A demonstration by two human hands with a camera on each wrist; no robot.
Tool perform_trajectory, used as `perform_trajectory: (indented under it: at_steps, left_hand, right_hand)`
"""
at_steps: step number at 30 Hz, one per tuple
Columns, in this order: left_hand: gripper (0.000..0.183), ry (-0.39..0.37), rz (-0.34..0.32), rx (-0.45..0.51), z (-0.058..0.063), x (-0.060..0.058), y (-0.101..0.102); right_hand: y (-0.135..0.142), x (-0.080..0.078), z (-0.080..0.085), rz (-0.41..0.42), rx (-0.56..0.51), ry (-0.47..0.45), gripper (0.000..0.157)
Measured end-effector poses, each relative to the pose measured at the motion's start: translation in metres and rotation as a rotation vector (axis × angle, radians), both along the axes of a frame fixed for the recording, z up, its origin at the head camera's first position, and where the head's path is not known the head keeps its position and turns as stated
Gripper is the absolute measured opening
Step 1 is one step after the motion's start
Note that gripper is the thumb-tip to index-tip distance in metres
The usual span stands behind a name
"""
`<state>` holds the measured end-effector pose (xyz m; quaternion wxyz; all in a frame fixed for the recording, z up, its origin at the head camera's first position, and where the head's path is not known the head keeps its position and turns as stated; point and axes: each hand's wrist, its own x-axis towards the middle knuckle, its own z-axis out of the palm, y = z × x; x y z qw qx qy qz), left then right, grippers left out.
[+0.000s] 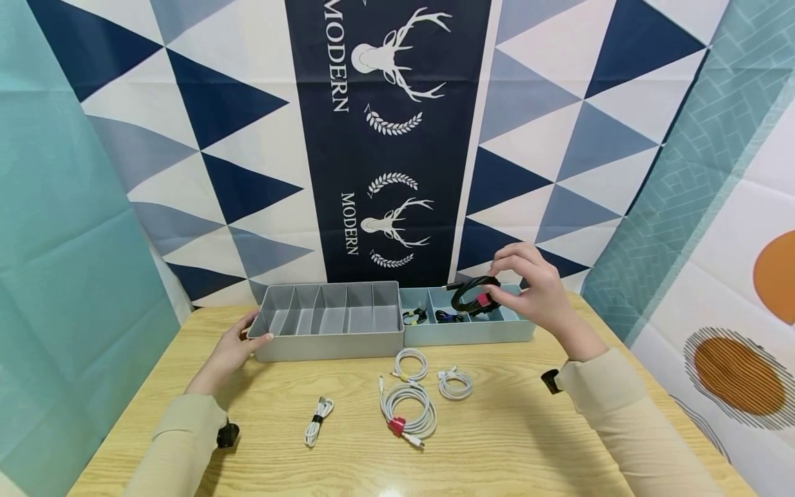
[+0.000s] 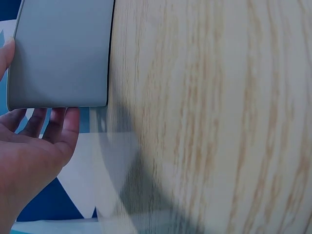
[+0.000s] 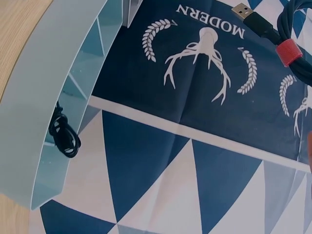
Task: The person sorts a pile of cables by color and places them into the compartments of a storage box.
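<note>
Right hand [image 1: 528, 288] pinches a black cable [image 3: 301, 69] whose protruding plug [image 3: 257, 22] could snag on the blue box [image 1: 468, 335], while the left hand [image 1: 232, 349], partly hidden, seemingly grips the gray box [image 1: 329, 347].

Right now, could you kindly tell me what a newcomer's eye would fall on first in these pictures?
Probably the cloth behind the table, with its white deer on a dark central panel. Next would come the black cable with its red strap, held up by the right hand near the blue bin. Then the white cables, bright on the wood in front of the bins.
</note>
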<state>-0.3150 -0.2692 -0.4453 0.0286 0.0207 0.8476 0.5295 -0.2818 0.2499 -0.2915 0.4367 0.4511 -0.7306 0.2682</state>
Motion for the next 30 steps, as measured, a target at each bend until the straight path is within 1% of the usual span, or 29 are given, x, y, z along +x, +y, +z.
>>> perform_trajectory:
  at_steps: [2, 4, 6, 10, 16, 21, 30]
  left_hand:
    - [0.091, 0.0, -0.001, -0.002, -0.001, 0.001, 0.0]
    - [0.094, 0.001, -0.003, -0.009, -0.001, 0.002, 0.0]
    - [0.094, 0.004, -0.004, -0.013, -0.002, 0.003, 0.0]
    - [0.093, 0.007, -0.005, -0.024, -0.003, 0.003, 0.0]
    - [0.092, 0.005, 0.0, -0.031, -0.002, 0.003, 0.0]
    - [0.09, 0.009, -0.004, -0.023, -0.002, 0.002, 0.0]
    - [0.093, 0.003, 0.0, -0.014, -0.001, 0.001, 0.0]
  right_hand:
    - [0.002, 0.001, 0.0, -0.011, -0.003, 0.001, 0.014]
    - [0.003, 0.004, 0.001, -0.015, -0.008, 0.002, 0.018]
    - [0.004, 0.007, 0.003, -0.022, -0.01, 0.006, 0.018]
    - [0.009, 0.01, 0.004, -0.03, -0.023, -0.008, 0.012]
    - [0.027, 0.006, 0.0, -0.118, -0.029, -0.053, 0.017]
    - [0.038, 0.003, -0.002, -0.163, -0.04, -0.07, 0.018]
    - [0.054, -0.003, -0.008, -0.263, -0.058, -0.124, 0.024]
